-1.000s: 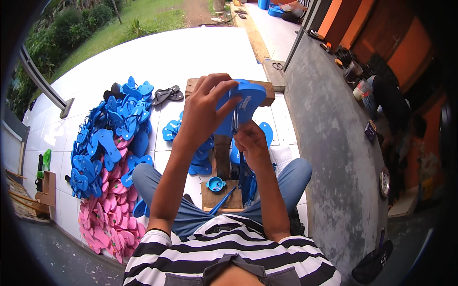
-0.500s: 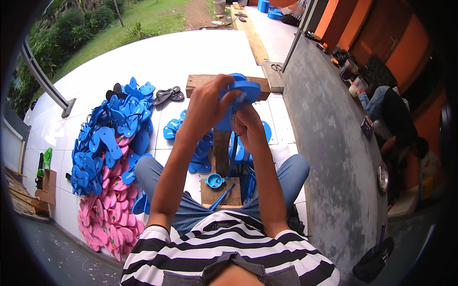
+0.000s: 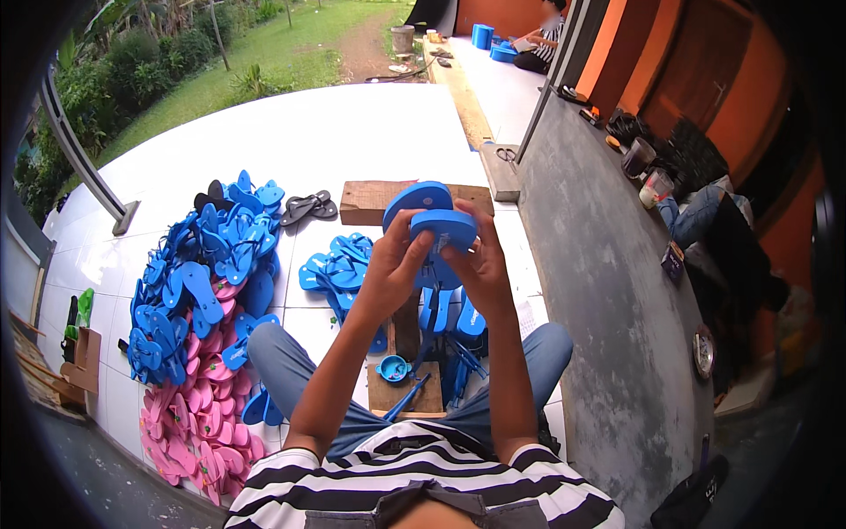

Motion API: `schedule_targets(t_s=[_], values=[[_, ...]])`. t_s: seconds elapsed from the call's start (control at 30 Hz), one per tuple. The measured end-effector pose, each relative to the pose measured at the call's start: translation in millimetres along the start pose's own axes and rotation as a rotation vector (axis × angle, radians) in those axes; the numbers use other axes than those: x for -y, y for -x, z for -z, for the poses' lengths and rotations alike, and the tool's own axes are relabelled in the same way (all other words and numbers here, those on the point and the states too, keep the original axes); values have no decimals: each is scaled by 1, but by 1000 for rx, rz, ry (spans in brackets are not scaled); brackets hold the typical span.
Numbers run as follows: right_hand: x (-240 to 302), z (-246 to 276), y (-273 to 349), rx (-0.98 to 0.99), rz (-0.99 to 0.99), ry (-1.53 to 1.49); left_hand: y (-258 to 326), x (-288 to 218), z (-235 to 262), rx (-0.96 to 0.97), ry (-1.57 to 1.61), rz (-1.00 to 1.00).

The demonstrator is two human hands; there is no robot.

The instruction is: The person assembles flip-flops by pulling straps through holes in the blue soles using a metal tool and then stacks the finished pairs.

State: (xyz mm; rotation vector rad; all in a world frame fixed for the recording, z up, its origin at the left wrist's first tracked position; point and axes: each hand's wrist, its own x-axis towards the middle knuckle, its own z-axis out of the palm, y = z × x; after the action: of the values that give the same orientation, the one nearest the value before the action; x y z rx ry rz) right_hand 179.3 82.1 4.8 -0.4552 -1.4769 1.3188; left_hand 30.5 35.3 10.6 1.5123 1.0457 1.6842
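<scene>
Hands: I see the left hand (image 3: 394,263) and the right hand (image 3: 485,269) both grasping a pair of blue sandals (image 3: 446,231), thumbs on the near side; the farther fingers are largely hidden behind the soles.
Sandal pair: raised in front of the wooden beam (image 3: 366,203), one sole partly covering the other; I cannot make out how the straps sit.
Blue bowl: the small blue bowl (image 3: 380,371) rests on the wooden board (image 3: 427,401); it holds small bits, too small for me to identify; a blue strap (image 3: 411,395) lies beside it.
Wooden upright: the narrow timber (image 3: 404,331) is partly covered by the hands and sandals.
Cardboard box: the box (image 3: 85,357) stands at far left, green and dark items by its upper edge; I cannot see inside.
Bench cups: a clear cup (image 3: 656,189) shows pale and reddish contents; a dark cup (image 3: 638,157) stands near it, contents unclear.
Sandal heap: blue sandals (image 3: 198,286) lie over and beside pink sandals (image 3: 198,423); the lower ones are buried.
Right edge: a seated person (image 3: 740,256) is lost partly in shadow; the fisheye rim cuts off the rest.
</scene>
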Motion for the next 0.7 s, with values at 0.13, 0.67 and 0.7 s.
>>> schedule_targets(t_s=[0.13, 0.67, 0.7], values=[[-2, -2, -21, 110, 43, 68, -12, 1, -7, 18, 181, 5], [24, -20, 106, -65, -172, 82, 132, -50, -21, -14, -213, 144], [27, -17, 121, -98, -384, 54, 115, -36, -24, 19, -69, 451]])
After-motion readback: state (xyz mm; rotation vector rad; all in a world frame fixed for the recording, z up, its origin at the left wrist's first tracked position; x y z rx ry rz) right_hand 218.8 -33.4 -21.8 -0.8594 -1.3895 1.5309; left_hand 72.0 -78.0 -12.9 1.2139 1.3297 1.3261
